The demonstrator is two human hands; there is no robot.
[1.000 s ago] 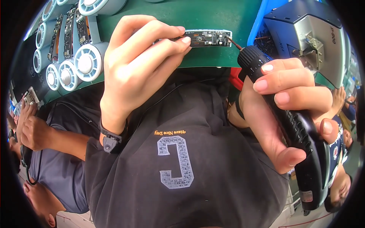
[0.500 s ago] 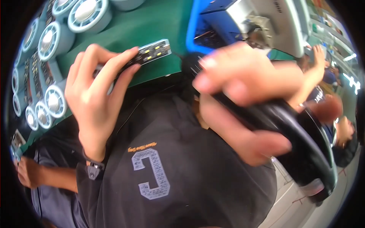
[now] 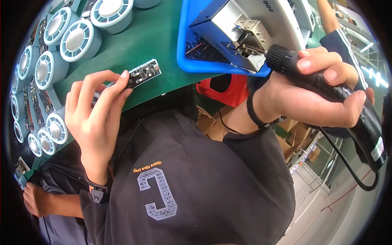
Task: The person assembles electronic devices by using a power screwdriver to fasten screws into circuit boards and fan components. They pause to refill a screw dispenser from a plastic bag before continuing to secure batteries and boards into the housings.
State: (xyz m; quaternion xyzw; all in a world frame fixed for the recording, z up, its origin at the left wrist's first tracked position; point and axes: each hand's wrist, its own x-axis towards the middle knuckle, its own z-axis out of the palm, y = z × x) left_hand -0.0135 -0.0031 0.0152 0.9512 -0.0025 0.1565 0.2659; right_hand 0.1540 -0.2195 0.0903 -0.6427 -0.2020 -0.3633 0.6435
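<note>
My left hand [image 3: 93, 118] pinches a narrow circuit board [image 3: 143, 75] by one end, over the front edge of the green table. Dark chips show on the board's face, and a pale strip runs along its rim. My right hand [image 3: 318, 96] wraps round a black electric screwdriver [image 3: 282, 60], held level with its nose pointing left. The screwdriver's tip is at the metal mouth of a silver screw feeder [image 3: 286, 30]. Whether a screw sits on the tip is too small to tell.
Under the feeder is a blue tray [image 3: 182, 61] holding small dark bits. Several light-blue round fan-like units [image 3: 79, 40] with boards crowd the left of the green table [image 3: 139, 45]. A red stool [image 3: 234, 96] stands below. Other people's arms show at far left and upper right.
My right hand has carried the screwdriver rightward and up, to the feeder's mouth. The board in my left hand has shifted slightly left and down.
</note>
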